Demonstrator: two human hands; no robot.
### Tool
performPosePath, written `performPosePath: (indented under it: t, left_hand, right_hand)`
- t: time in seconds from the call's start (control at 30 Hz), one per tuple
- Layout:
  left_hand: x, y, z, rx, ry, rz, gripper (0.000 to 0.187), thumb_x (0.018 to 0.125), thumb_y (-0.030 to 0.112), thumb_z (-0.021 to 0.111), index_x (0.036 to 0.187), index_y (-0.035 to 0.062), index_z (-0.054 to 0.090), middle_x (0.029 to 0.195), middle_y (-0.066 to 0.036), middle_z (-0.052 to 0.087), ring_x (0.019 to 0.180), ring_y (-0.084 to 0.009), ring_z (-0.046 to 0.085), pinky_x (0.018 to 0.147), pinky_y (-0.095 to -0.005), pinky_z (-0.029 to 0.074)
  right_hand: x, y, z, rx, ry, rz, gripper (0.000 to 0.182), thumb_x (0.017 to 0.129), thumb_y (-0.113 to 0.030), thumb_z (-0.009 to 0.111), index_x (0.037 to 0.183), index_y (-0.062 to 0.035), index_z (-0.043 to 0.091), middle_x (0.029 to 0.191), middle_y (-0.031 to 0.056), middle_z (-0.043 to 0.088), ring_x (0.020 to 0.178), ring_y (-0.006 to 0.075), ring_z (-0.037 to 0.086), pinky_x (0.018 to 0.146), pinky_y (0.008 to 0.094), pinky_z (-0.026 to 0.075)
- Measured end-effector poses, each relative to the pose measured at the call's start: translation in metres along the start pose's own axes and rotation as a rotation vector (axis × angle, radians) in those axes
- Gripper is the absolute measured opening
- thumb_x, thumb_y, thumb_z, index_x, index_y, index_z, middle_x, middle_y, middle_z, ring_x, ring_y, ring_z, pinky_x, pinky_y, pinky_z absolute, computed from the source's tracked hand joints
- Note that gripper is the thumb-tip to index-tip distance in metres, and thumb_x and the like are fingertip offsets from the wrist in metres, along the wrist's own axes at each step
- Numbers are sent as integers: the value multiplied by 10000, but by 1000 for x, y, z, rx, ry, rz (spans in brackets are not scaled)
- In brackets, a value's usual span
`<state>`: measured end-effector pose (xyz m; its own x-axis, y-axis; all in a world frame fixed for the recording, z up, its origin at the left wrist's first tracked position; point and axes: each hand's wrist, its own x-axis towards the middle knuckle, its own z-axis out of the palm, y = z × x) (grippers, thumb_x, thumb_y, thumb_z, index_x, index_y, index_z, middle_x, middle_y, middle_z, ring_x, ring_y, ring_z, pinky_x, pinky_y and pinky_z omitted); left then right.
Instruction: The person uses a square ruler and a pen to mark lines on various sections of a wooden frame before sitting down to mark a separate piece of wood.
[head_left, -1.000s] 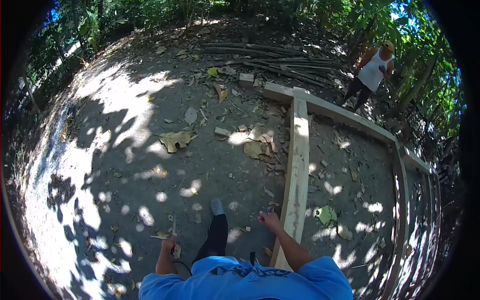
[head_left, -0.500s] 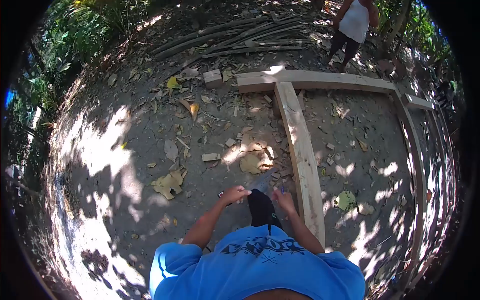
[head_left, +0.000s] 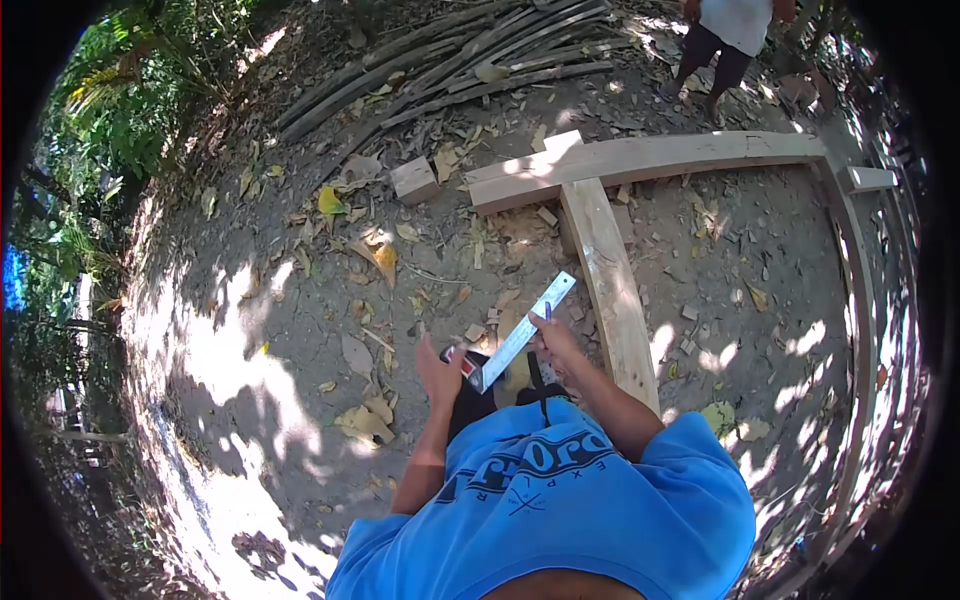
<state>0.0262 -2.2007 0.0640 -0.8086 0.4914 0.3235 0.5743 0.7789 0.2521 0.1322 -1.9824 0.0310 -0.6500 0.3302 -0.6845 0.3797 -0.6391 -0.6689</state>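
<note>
A try square with a shiny metal blade lies at a slant before my shirt, its dark and red handle at the lower left end. My right hand is closed on the blade's right edge, and a blue pen sticks up from the same fingers. Beside the handle, my left hand has its fingers stretched upward; whether its thumb touches the handle is hard to make out. To the right of my right hand runs a wooden beam, joined to a crosswise beam.
A short wood block lies left of the crosswise beam. Long poles are piled at the back. A person stands beyond the frame at the upper right. Another long beam runs down the right side. Leaves and wood chips litter the ground.
The try square has come up into clear sight between my hands, its blade now slanting up to the right. My left hand has moved left and its fingers have straightened. The view has shifted.
</note>
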Motion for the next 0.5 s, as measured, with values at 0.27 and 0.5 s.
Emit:
performPosePath:
  t: [0.27, 0.5]
  left_hand:
    - [157, -15, 130, -1537, -967, -1147, 332, 903, 234, 624, 1181, 92, 512, 1144, -56, 558, 970, -186, 603, 788, -395, 552]
    - [302, -21, 270, -1252, -1121, -1135, 305, 895, 178, 632, 1169, 126, 509, 1113, -8, 556, 988, -164, 573, 734, -384, 555]
  right_hand:
    - [143, -81, -10, 280, 148, 49, 316, 914, -374, 591, 760, -105, 530, 523, -32, 417, 396, 61, 354, 348, 229, 244]
    - [296, -103, -33, 356, 451, 121, 255, 891, -295, 626, 759, -119, 497, 557, -24, 440, 432, 83, 418, 348, 232, 268]
